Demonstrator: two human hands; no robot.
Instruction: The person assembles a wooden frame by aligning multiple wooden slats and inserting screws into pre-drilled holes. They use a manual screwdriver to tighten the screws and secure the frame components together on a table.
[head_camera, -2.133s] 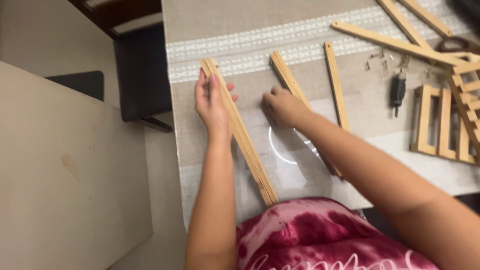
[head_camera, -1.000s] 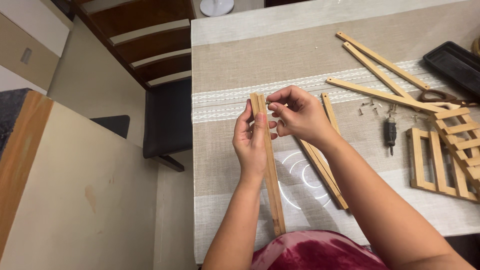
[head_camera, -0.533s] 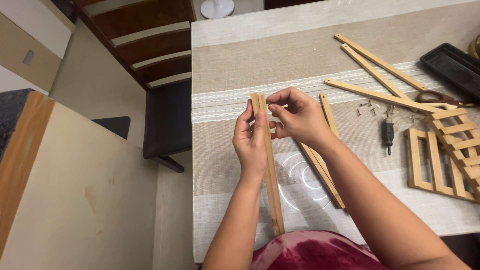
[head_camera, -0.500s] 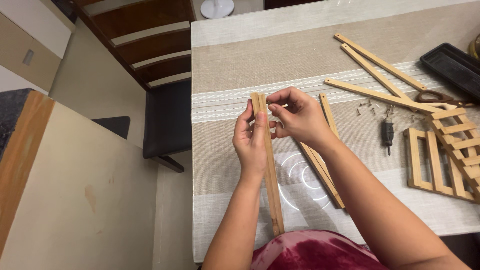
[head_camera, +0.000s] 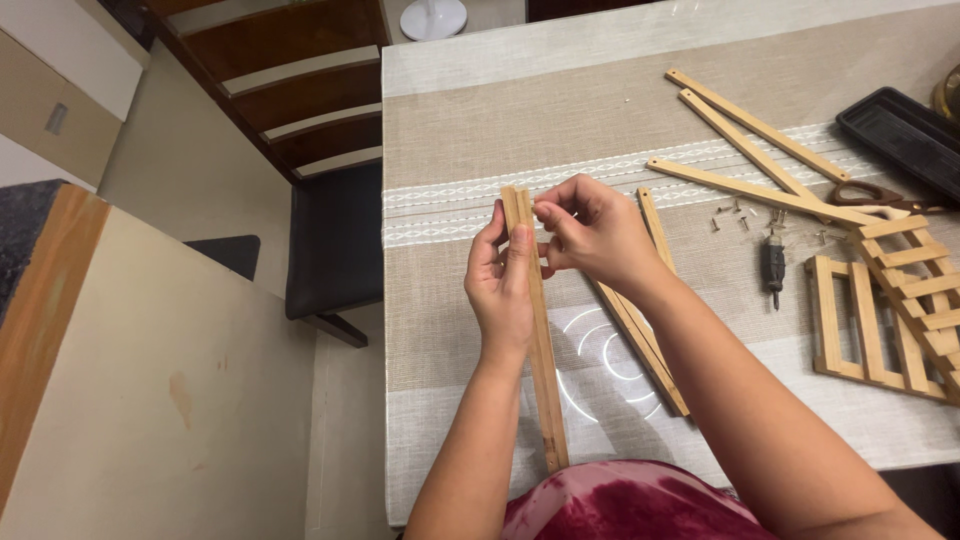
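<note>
While pinched upright between left hand and right hand fingertips, wooden slat could slip; loose screws at three o'clock could scatter.

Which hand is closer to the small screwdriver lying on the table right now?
Right. The right hand pinches the top of the wooden strip, left of the screwdriver; the left hand grips that strip farther left.
</note>
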